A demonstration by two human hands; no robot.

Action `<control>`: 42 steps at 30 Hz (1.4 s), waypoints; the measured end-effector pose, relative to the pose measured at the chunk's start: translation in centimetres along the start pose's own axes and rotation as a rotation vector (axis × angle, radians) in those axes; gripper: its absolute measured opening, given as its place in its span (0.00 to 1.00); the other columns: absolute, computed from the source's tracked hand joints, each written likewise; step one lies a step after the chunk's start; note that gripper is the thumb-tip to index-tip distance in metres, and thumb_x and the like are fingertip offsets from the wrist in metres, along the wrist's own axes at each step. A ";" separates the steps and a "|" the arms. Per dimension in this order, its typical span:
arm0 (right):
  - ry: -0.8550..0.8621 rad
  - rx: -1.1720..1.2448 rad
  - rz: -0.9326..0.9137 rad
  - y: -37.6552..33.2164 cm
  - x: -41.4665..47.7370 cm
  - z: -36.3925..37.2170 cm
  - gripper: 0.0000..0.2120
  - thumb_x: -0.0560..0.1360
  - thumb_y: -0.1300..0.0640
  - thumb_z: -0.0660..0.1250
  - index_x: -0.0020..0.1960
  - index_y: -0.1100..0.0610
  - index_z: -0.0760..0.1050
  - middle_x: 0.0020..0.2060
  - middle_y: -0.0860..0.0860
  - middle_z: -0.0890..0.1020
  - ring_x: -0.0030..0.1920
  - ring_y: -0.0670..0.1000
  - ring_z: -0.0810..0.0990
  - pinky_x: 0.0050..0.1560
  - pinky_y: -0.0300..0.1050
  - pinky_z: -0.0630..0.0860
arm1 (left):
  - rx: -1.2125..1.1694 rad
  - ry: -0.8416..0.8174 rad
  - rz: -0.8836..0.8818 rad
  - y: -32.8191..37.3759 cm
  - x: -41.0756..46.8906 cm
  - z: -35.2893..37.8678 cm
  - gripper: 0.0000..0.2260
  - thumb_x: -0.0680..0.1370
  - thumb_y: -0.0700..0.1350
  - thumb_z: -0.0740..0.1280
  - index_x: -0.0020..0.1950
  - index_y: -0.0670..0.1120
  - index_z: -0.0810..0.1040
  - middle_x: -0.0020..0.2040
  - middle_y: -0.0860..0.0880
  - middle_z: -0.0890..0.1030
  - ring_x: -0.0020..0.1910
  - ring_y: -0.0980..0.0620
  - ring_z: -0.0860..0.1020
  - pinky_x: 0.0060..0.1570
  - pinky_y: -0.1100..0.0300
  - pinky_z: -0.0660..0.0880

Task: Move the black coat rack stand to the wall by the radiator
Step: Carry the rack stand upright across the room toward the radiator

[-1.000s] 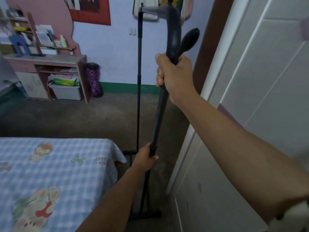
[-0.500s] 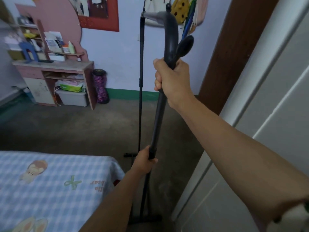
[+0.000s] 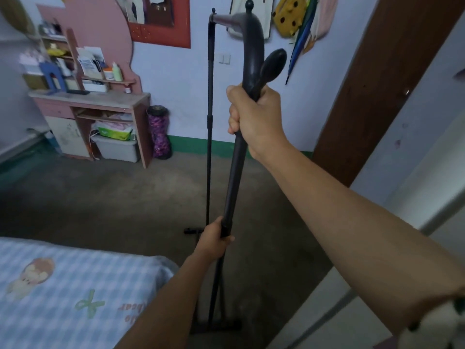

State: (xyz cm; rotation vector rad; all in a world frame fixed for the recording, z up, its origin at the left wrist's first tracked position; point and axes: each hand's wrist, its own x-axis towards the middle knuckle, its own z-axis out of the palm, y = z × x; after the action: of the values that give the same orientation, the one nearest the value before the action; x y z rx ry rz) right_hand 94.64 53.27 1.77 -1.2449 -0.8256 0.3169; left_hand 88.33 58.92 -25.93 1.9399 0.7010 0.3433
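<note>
The black coat rack stand (image 3: 234, 182) rises in front of me, a frame of two poles joined by a bar at the top. My right hand (image 3: 254, 117) is closed around the near pole just below its curved top and oval knob. Lower down, my left hand (image 3: 214, 239) grips the same pole at about mid-height. The far pole (image 3: 209, 127) is thin and upright. One base foot (image 3: 219, 326) lies by the bed corner, another foot (image 3: 192, 231) farther out on the floor. No radiator is in view.
A bed with a blue checked cover (image 3: 70, 293) fills the lower left. White cabinet doors (image 3: 415, 172) and a brown door frame (image 3: 377, 96) stand on the right. A pink desk (image 3: 95, 114) and purple roll (image 3: 158, 132) stand against the far wall. Grey floor (image 3: 113, 197) lies between.
The view has tilted up and swung right, so the bed sits lower in frame and the door frame is wider. Both hands keep the same grip on the pole.
</note>
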 end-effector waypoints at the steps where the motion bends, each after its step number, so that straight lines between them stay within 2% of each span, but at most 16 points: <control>1: -0.005 0.002 -0.001 0.3 0.7 0.0 0.05 0.76 0.65 0.64 0.43 0.60 0.68 0.24 0.52 0.66 0.24 0.49 0.65 0.27 0.44 0.69 | 0.009 0.004 0.005 0.0 0.7 -0.1 0.11 0.72 0.36 0.69 0.52 0.43 0.72 0.48 0.43 0.79 0.51 0.44 0.78 0.52 0.53 0.73; 6: -0.028 0.013 0.000 2.0 4.7 0.5 0.08 0.75 0.65 0.64 0.41 0.59 0.67 0.23 0.51 0.66 0.23 0.49 0.65 0.26 0.43 0.68 | 0.023 0.022 0.013 -0.2 4.7 -1.2 0.12 0.71 0.35 0.69 0.50 0.45 0.71 0.48 0.41 0.80 0.50 0.42 0.78 0.52 0.50 0.74; 10: -0.038 0.013 -0.003 3.5 8.3 1.1 0.07 0.75 0.65 0.65 0.41 0.59 0.67 0.24 0.51 0.66 0.23 0.49 0.65 0.26 0.44 0.69 | 0.032 0.028 0.017 -0.7 8.3 -2.3 0.12 0.72 0.37 0.69 0.51 0.45 0.72 0.46 0.46 0.79 0.50 0.45 0.78 0.49 0.56 0.72; 16: -0.076 0.020 -0.002 6.0 14.0 3.3 0.09 0.75 0.66 0.64 0.39 0.59 0.67 0.24 0.53 0.66 0.23 0.50 0.65 0.26 0.43 0.69 | 0.015 0.046 -0.002 -1.7 14.0 -5.0 0.13 0.73 0.37 0.69 0.55 0.43 0.72 0.48 0.46 0.79 0.52 0.45 0.78 0.52 0.55 0.72; 21: -0.114 0.029 0.009 7.9 18.3 5.2 0.08 0.75 0.65 0.64 0.40 0.59 0.67 0.24 0.53 0.66 0.23 0.49 0.65 0.26 0.43 0.70 | 0.016 0.070 -0.013 -2.6 18.1 -7.2 0.12 0.73 0.39 0.69 0.54 0.45 0.71 0.47 0.48 0.77 0.52 0.46 0.77 0.51 0.56 0.72; 28: -0.187 0.076 0.006 9.7 22.6 7.2 0.12 0.74 0.67 0.64 0.35 0.57 0.65 0.22 0.51 0.65 0.22 0.49 0.64 0.26 0.42 0.67 | 0.047 0.113 -0.047 -3.6 22.2 -9.5 0.12 0.73 0.39 0.70 0.54 0.42 0.74 0.48 0.45 0.79 0.52 0.44 0.78 0.48 0.56 0.72; 34: -0.246 0.099 0.000 11.5 26.4 8.5 0.12 0.74 0.67 0.63 0.35 0.57 0.66 0.21 0.50 0.66 0.21 0.48 0.65 0.25 0.42 0.68 | 0.011 0.166 -0.105 -4.4 25.8 -10.9 0.11 0.72 0.40 0.71 0.52 0.43 0.74 0.48 0.44 0.80 0.52 0.43 0.79 0.49 0.55 0.73; 38: -0.293 0.135 0.001 12.8 29.2 9.3 0.13 0.74 0.67 0.63 0.34 0.57 0.66 0.20 0.49 0.66 0.20 0.48 0.64 0.24 0.42 0.67 | -0.015 0.206 -0.134 -4.9 28.5 -11.7 0.12 0.72 0.39 0.70 0.53 0.45 0.73 0.46 0.47 0.79 0.52 0.45 0.79 0.49 0.56 0.73; 42: -0.350 0.156 -0.011 14.3 32.7 9.9 0.13 0.74 0.67 0.64 0.33 0.57 0.67 0.19 0.47 0.67 0.20 0.48 0.65 0.23 0.41 0.68 | -0.038 0.264 -0.176 -4.9 31.5 -12.6 0.10 0.72 0.39 0.70 0.48 0.51 0.72 0.40 0.56 0.76 0.47 0.50 0.77 0.45 0.60 0.70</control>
State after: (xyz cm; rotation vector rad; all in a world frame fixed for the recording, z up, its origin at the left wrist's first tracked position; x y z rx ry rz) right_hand 112.98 85.53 1.78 -1.0529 -1.0842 0.5908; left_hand 105.18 88.81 -26.55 1.7989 1.0227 0.5050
